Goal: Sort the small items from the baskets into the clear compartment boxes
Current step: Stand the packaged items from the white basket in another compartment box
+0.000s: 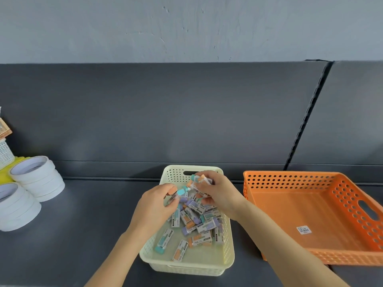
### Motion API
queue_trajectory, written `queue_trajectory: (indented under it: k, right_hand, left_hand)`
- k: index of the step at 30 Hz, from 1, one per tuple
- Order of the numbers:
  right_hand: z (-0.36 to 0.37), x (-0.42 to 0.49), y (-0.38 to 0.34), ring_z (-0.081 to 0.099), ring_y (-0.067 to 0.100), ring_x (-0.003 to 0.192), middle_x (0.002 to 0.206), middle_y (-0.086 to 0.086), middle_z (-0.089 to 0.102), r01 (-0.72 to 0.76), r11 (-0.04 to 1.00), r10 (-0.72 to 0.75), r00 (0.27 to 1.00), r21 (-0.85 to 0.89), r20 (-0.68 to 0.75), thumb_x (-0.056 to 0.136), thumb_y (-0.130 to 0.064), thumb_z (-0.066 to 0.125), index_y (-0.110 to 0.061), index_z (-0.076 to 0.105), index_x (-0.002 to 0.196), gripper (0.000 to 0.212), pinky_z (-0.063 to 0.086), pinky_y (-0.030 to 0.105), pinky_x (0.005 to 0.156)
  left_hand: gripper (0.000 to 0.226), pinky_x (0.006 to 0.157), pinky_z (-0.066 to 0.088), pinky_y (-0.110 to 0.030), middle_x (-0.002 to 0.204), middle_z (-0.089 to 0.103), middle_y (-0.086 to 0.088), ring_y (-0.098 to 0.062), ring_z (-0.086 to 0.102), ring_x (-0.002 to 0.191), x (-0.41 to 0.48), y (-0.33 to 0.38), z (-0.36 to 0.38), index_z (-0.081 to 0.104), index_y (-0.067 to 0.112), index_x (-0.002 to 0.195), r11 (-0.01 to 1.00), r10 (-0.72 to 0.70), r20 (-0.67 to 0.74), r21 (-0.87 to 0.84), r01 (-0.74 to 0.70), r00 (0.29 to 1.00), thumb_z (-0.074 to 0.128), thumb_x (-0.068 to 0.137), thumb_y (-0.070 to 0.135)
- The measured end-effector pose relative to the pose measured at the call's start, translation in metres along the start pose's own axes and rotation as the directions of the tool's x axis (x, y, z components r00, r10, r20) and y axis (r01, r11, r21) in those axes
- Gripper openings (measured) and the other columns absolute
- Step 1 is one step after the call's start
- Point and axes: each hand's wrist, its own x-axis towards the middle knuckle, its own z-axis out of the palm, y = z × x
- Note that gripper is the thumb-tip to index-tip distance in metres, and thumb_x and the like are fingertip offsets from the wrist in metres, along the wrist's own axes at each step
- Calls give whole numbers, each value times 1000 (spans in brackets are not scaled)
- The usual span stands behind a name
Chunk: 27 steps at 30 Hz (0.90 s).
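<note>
A cream perforated basket (228, 255) sits on the dark shelf in front of me, holding several small sleeved erasers (199, 224) in teal, orange and purple. Above its far half, my left hand (155, 206) pinches a teal-ended eraser (179, 192) between thumb and fingers. My right hand (217, 193) grips a bunch of erasers (202, 183) with its fingers curled round them. The two hands are close together over the pile. No clear compartment box is in view.
An empty orange perforated basket (310, 259) with a barcode label stands to the right of the cream one. Stacks of white tape rolls (39, 179) stand at the left, with a yellow object and a white basket behind them. A dark panel rises behind the shelf.
</note>
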Motion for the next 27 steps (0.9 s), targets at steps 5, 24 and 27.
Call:
queue_trajectory:
  k: [5,24,27]
  right_hand:
    - [-10,-20,3,67,20,83,104,9,65,-15,976,33,996,216,-83,91,-18,63,-13,59,112,22,55,26,70]
    - [-122,-126,41,68,17,81,99,9,68,153,904,66,873,400,-484,91,-13,62,-13,62,109,18,54,25,65]
    - [-159,-142,51,67,17,79,94,10,68,156,895,74,872,418,-483,90,-11,63,-12,63,108,18,54,26,66]
  left_hand:
    - [8,65,52,-36,79,59,15,-11,56,73,6,14,1,60,26,84,997,59,41,-45,-58,997,65,85,20]
    - [10,60,43,-30,70,55,7,-12,50,67,11,155,64,57,18,78,948,318,91,-40,-316,944,62,86,19]
    - [7,61,47,-36,71,60,5,-14,55,67,7,188,89,60,15,80,949,312,77,-61,-308,947,63,85,16]
